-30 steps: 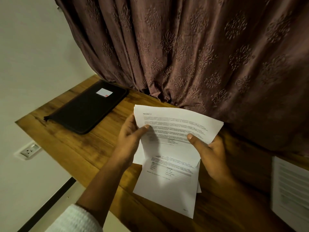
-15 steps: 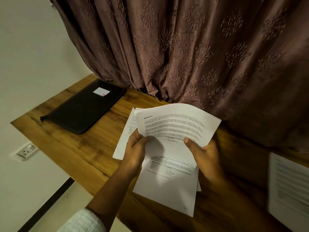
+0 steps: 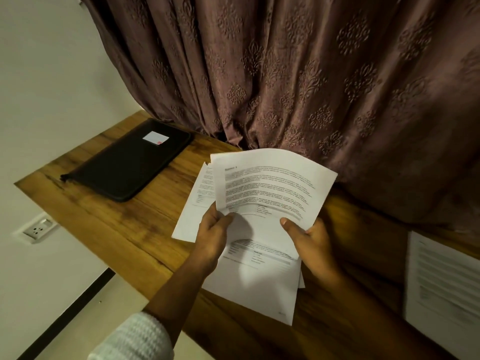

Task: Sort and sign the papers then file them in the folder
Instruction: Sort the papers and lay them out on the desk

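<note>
Far left: wall socket [image 3: 37,229] on the white wall, below the desk edge. Wooden desk [image 3: 109,227] runs diagonally across the view.

Black folder [image 3: 130,162] lies flat on the desk's left end, zipped shut as far as I can see, white label [image 3: 155,137] with a red mark on its cover. Well apart from the papers, nothing on top of it.

My left hand [image 3: 211,236], white knit sleeve [image 3: 132,339] on the forearm: fingers curled, pinching a side sheet [image 3: 193,211] that fans out to the left, away from the rest. Thumb tip sits at the lower left corner of the top sheet. That side sheet has printed text; too small to read.

Centre: top sheet [image 3: 270,185] is lifted and bowed upward, printed paragraphs with a short heading at upper left, text illegible. Under it, a bottom stack [image 3: 257,281] of at least two sheets, lower edge toward me, lying over the desk; I can't tell whether it rests fully on the wood or is partly held up.

My right hand [image 3: 311,245]: thumb pressed on the face of the top sheet near its lower right corner, remaining fingers behind the paper, so it's clamped on the sheets. Exactly which sheets those hidden fingers hold, I can't tell.

Behind everything: brown embossed curtain [image 3: 298,74] hanging down to the desk's back edge.

Far right: another printed page [image 3: 444,284] lying flat on the desk, blurred, apart from both hands.
</note>
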